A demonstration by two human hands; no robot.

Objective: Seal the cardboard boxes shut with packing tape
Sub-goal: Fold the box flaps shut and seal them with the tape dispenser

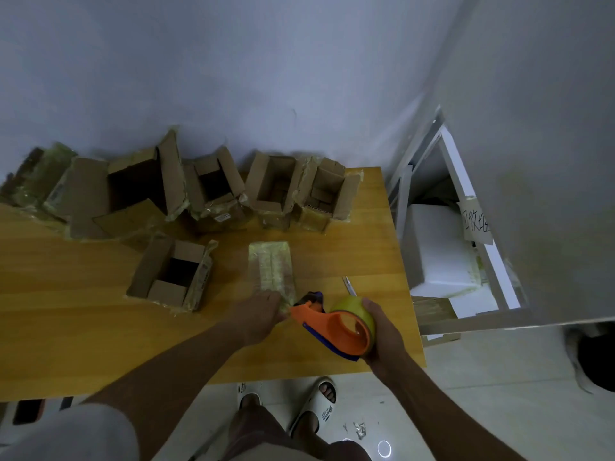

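Lower centre on the yellow wooden desk (66, 327), the left hand (259, 314) presses flat-fingered on the small tape-wrapped closed cardboard box (273, 271); the right hand (382, 331) grips the orange tape dispenser (336, 327).

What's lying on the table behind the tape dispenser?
Behind the tape dispenser, gripped by the right hand, the blade tips of scissors show on the table. Their handles are covered by the tape roll.

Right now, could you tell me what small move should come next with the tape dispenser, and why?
Probably draw the tape dispenser back toward the table's near edge to tear the tape. The right hand grips it just off the near end of the closed box, whose top already looks taped along its length, while the left hand presses that end down.
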